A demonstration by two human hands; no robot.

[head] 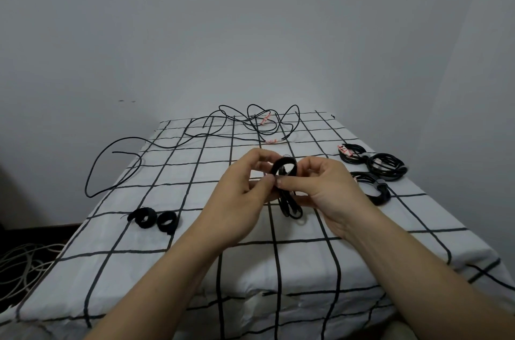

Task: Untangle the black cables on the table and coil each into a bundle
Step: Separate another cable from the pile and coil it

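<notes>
Both hands meet just above the middle of the table (195,256), which is draped in a white cloth with a black grid, because a small coil of thin black cable (288,204) is being bound there. It hangs upright between the palms, lifted clear of the cloth so that a flat black strap (284,164) can pass around its top, where it arches in an open loop. The left hand (242,189) comes in from below left, wrist bent slightly inward. Its forefinger curls over the strap's near end and its thumb presses from beneath, so it pinches the strap. The right hand (323,186) mirrors it, thumb tip almost touching the left thumb and fingers curled behind the coil, gripping the turns so they cannot spring apart. Three tied black cable bundles (386,167) lie together near the right edge, probably set aside as finished work. Two rolled black straps (156,219) wait on the left within easy reach. The loose black cables (250,123) sprawl tangled across the far end, one loop hanging off the left edge, so a good deal of the job appears to remain.
</notes>
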